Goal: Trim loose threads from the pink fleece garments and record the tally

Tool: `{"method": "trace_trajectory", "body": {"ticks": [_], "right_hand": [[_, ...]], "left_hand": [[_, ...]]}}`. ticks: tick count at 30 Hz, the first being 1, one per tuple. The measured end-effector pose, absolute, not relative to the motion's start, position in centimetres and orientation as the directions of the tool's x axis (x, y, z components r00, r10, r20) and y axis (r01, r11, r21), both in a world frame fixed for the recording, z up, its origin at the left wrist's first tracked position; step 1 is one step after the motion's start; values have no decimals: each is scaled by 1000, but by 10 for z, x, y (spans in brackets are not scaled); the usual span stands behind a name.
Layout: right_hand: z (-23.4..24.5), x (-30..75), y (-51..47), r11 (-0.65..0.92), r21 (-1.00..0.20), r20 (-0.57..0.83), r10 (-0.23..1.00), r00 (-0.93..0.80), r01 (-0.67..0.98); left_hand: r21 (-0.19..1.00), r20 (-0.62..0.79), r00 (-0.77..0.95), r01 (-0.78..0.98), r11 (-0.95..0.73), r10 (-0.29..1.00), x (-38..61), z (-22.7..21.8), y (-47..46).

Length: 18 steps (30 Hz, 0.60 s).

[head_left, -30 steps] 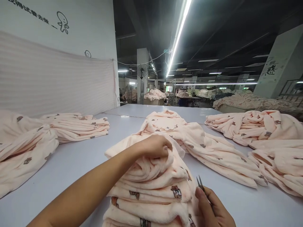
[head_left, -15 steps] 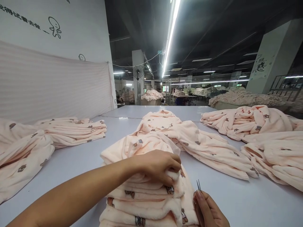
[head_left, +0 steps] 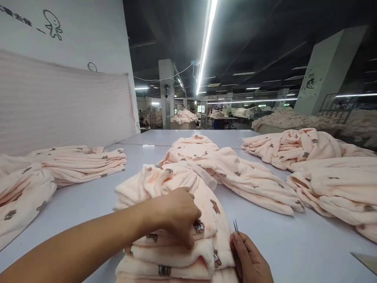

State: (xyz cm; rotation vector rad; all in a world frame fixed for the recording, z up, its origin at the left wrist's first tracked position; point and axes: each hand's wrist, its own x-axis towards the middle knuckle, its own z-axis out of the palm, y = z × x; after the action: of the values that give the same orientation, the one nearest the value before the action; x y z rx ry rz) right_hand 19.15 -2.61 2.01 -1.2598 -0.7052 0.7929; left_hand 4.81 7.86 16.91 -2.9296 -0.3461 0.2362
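A stack of pale pink plush garments (head_left: 173, 255) with small bear prints lies folded in front of me. My left hand (head_left: 179, 214) reaches across its top, fingers bent into the plush and closed on a fold; the fingertips are partly hidden. My right hand (head_left: 250, 255) is at the right edge of the stack, closed round a small metal tool that looks like thread snips (head_left: 235, 225). Only its two thin points show, aimed up and apart from the fabric. Just beyond the stack, another pink garment (head_left: 229, 171) is spread with a sleeve out to the right.
More pink garments lie in piles at the left (head_left: 82, 163) and right (head_left: 294, 147) of the pale table (head_left: 312, 243). A flat, pale-cornered object (head_left: 365, 262) shows at the lower right edge. A striped cloth (head_left: 64, 102) hangs along the left wall.
My left hand has moved down and left over the stack, and the top fabric lies more spread open. The right hand still holds the tool. The whole view has shifted slightly.
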Motion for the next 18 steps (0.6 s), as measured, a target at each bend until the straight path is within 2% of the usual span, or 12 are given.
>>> {"method": "trace_trajectory", "body": {"ticks": [1,3,4,6,8,10,11,13,15,18], "right_hand": [[22,189,-27,139,-983,52,830,555,-117],[29,183,-31,186,-979,107,822,559,-86],[33,179,-32,210,-975,135,816,562,-70],[44,173,-36,249,-968,186,807,560,-38],[56,167,-38,276,-961,234,805,546,4],[68,160,-39,294,-954,284,804,523,67],[74,157,-38,298,-949,309,803,510,106],[84,148,-35,287,-938,347,802,485,197],[92,139,-28,248,-920,368,812,453,302],[96,127,-13,173,-872,377,834,403,458]], "left_hand": [[-230,-141,962,197,-953,233,47,168,76],[-163,-110,970,195,-967,215,37,171,82],[-73,-95,975,197,-978,203,30,176,89],[197,-69,974,223,-955,214,14,186,109],[461,-64,956,283,-841,287,0,193,126],[577,-79,939,317,-753,335,-7,192,133],[575,-80,937,322,-752,341,-7,189,132],[501,-62,944,311,-808,325,-5,180,124],[419,-24,951,288,-861,307,0,170,115],[368,43,948,279,-887,316,3,161,109]]}}
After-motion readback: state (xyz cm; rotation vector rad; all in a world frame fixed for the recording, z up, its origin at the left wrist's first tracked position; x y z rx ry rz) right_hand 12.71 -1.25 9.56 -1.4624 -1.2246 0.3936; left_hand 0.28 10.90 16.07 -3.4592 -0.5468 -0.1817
